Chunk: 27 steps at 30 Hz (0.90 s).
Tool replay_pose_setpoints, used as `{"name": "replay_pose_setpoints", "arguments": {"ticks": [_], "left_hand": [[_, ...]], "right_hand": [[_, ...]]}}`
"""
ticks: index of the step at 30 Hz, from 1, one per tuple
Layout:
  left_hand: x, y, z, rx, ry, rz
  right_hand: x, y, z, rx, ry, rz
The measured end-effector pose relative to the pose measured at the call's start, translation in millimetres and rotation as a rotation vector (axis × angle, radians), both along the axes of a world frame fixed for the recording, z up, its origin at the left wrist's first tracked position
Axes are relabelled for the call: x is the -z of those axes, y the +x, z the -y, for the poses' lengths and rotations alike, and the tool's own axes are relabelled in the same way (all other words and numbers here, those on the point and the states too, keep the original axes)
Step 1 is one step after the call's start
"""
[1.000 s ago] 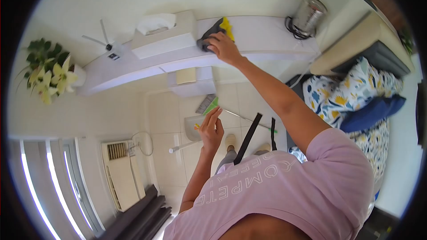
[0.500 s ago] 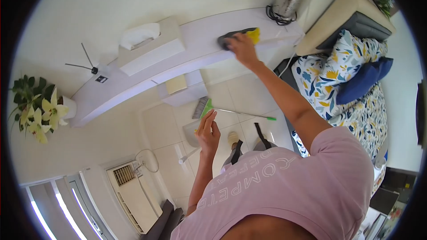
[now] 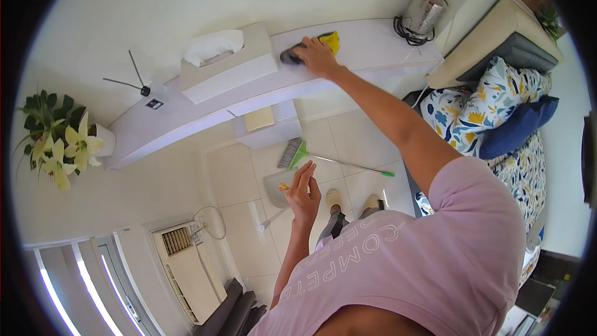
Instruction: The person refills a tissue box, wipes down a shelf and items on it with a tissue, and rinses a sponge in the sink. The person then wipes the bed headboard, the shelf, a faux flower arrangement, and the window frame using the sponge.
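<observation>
My right hand (image 3: 316, 56) presses a grey and yellow cloth (image 3: 329, 41) onto the top of a white wall shelf (image 3: 367, 46), just right of a white tissue box (image 3: 233, 78). The cloth's grey part sticks out left of my fingers, its yellow part beyond them. My left hand (image 3: 304, 196) is raised in front of my body, over the floor, with nothing in it and the fingers partly apart. Below it a grey dustpan (image 3: 276, 186) and a green broom (image 3: 298, 154) lie on the tiles.
On the shelf stand a reed diffuser (image 3: 155, 101), a white flower pot (image 3: 104, 140) and a silver lamp (image 3: 424, 12) with a coiled black cord. A bed with patterned pillows (image 3: 504, 96) is at the right. An air conditioner (image 3: 189, 267) is at the lower left.
Since half a second ago, my right hand and the cloth have slid left along the shelf, back nearer the tissue box. The view has shifted a little. My left hand stays raised and empty.
</observation>
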State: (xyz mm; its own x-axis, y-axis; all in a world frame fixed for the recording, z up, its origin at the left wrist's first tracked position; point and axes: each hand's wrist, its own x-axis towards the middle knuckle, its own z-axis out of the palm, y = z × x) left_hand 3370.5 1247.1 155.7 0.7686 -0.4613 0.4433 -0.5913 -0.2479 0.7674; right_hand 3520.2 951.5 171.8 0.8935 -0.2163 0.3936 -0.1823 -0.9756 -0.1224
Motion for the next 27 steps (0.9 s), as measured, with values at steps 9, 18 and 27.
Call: {"name": "replay_pose_setpoints", "arguments": {"ticks": [9, 18, 27], "left_hand": [[-16, 33, 29, 0.048, -0.013, -0.054], [-42, 239, 35, -0.147, -0.747, -0.724], [3, 310, 17, -0.279, 0.771, 0.779]], "right_hand": [[37, -147, 61, 0.750, 0.162, 0.594], [71, -26, -17, 1.383, 1.409, 1.053], [188, -53, 59, 0.475, 2.224, 1.268]]}}
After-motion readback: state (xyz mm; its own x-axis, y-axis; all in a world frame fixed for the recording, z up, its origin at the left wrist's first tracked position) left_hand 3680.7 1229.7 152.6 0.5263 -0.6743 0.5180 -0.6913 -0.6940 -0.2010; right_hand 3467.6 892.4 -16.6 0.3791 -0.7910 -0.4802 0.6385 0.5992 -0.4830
